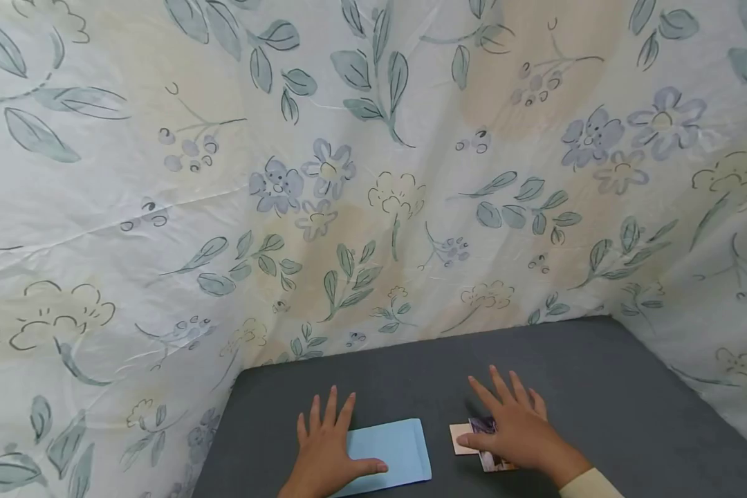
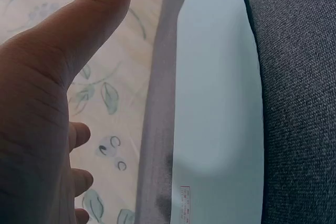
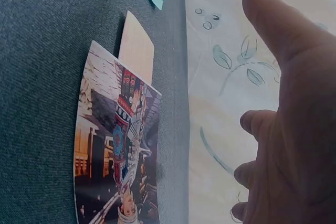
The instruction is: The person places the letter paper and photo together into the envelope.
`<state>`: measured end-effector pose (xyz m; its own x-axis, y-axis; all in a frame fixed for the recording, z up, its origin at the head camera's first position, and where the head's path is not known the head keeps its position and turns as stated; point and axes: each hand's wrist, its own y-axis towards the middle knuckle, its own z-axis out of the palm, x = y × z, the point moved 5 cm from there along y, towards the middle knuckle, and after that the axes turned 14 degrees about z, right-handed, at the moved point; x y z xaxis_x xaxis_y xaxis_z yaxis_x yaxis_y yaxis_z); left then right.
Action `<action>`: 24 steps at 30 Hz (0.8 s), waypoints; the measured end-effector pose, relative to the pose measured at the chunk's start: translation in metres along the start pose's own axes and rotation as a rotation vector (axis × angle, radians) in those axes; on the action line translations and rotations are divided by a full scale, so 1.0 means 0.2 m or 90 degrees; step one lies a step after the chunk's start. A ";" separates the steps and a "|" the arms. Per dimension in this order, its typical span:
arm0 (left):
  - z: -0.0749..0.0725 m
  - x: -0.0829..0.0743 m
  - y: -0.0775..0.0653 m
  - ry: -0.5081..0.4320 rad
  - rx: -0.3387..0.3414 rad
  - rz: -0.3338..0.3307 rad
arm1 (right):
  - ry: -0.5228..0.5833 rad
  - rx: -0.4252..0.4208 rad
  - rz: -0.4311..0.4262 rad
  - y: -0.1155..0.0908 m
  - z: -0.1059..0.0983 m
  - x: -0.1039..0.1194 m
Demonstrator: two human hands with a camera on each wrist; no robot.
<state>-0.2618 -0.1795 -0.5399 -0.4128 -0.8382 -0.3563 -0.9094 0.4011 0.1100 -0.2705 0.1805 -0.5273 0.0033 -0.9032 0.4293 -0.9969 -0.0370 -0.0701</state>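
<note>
Pale blue and smooth, a flat rectangular paper envelope [image 1: 406, 448] lies on the dark grey, woven-textured counter [image 1: 411, 387] beneath the left hand [image 1: 326, 446], its grip spread wide, holding nothing. The right hand [image 1: 523, 430], grip likewise splayed and bare, hovers over 2 flat pieces: a glossy rectangular colour photo [image 3: 116, 140] overlapping a straight-edged beige card [image 3: 137, 51].

envelope [image 1: 404, 446]: pale blue | photo [image 3: 118, 145]: multicoloured | card [image 3: 138, 48]: beige | cloth [image 1: 324, 111]: floral
</note>
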 end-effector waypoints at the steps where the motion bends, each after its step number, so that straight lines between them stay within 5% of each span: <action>1: 0.00 0.00 0.00 -0.002 0.001 0.001 | 0.006 0.005 0.002 0.00 0.00 0.00; 13: 0.03 -0.01 0.02 -0.031 0.031 0.023 | 0.168 0.082 0.004 0.01 -0.08 -0.07; 24: 0.08 0.00 0.04 -0.063 0.047 0.035 | 0.416 0.251 0.023 0.04 -0.16 -0.18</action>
<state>-0.2688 -0.1704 -0.5538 -0.4515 -0.7752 -0.4417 -0.8778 0.4748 0.0639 -0.2812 0.2265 -0.5139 -0.1988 -0.4750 0.8572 -0.8929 -0.2727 -0.3582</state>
